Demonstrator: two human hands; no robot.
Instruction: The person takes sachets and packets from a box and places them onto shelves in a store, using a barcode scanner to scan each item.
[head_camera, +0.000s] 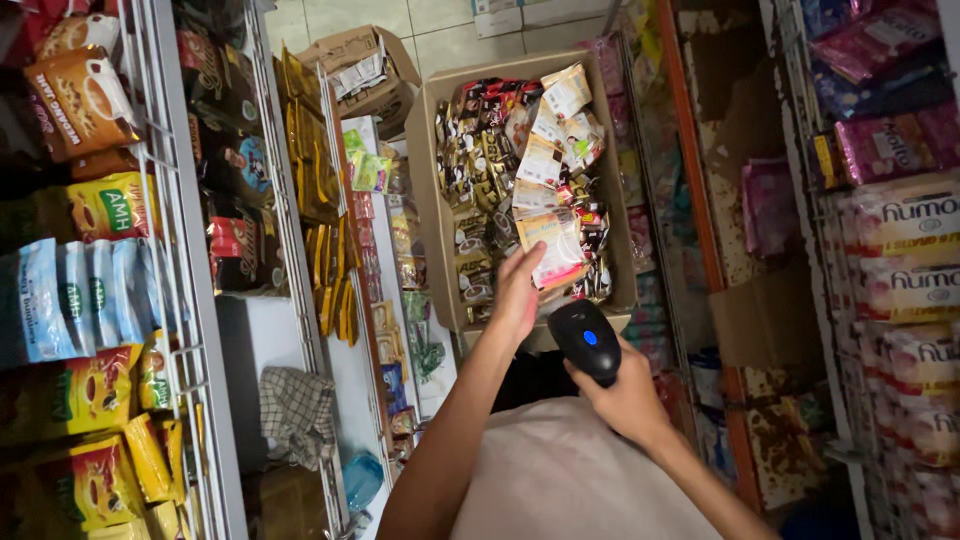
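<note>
Shelving: wire racks (190, 300) on the left and shelves (890, 250) on the right, both packed with bagged goods, leave a narrow aisle that keeps everything within arm's reach.
Cardboard box (425, 200): sits far centre with its top open and its sachets upright in rows, easy to lift out one at a time.
Sachet strip (555, 245): pale, at the box's near edge, tilted face-up toward the scanner.
Scanner (588, 340): black handheld with a blue button, just near of the strip, nose aimed at it.
Left hand (518, 290): arm stretched forward, fingers pinching the strip's edge.
Right hand (625, 395): wrist bent, fingers wrapped tight around the scanner's grip.
</note>
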